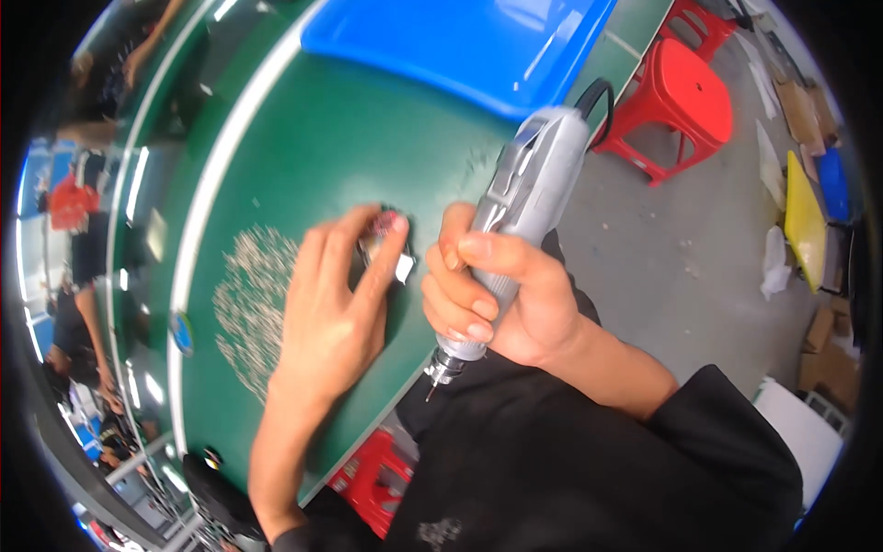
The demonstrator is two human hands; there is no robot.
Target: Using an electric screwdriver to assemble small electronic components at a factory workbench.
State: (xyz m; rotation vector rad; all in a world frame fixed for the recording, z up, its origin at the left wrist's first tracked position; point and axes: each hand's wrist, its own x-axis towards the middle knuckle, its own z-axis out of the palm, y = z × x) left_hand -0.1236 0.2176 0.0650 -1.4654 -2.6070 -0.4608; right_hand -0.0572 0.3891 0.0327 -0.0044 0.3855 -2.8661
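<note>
Seen from the head camera, looking down: a person sits at a green tabletop [303, 147] with a white edge stripe. The left hand [336, 304] lies flat on the tabletop, its fingers [386, 253] curled down onto a small dark part [386, 224] with a reddish top, pinning it in place; a small white tag shows beside it. Just left of that hand lies a scatter of small silvery screws [248, 294]. The right hand [497, 294] has its fingers wrapped tightly around a grey electric screwdriver [515, 212], held tilted with its bit pointing down past the tabletop's edge, just beside the part. A blue bin [460, 41] sits further back. Red plastic stools [685, 92] stand on the grey floor.
</note>
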